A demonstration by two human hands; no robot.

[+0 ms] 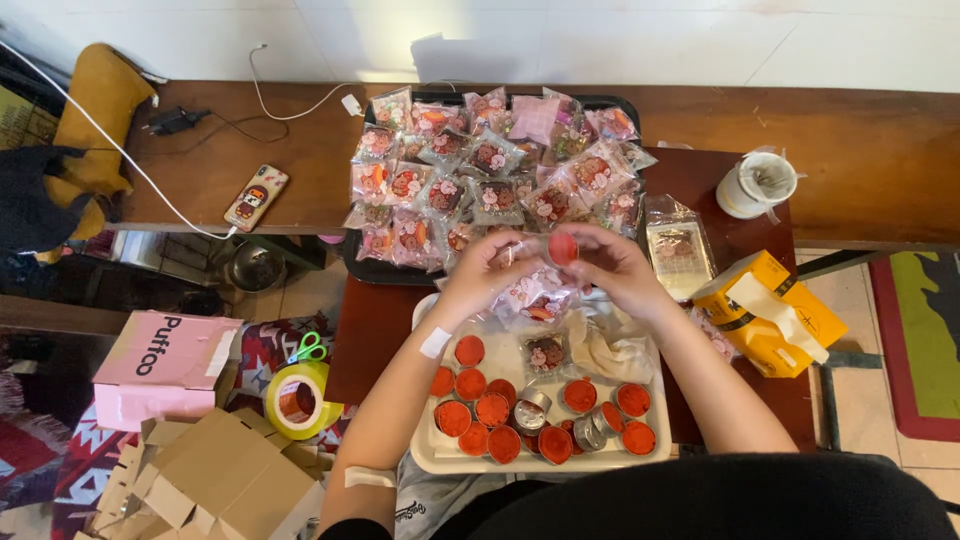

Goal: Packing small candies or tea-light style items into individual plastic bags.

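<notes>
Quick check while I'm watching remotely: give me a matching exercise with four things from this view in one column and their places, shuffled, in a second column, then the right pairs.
Things:
1. red round piece
2. phone
3. yellow tissue box
4. roll of yellow tape

Places:
A. on the wooden bench, left of the black tray of wrapped packets
B. down on the floor, beside green scissors
C. pinched between the left hand and the right hand
D. on the table's right side, beyond the right forearm

Pairs: 1-C, 2-A, 3-D, 4-B
</notes>
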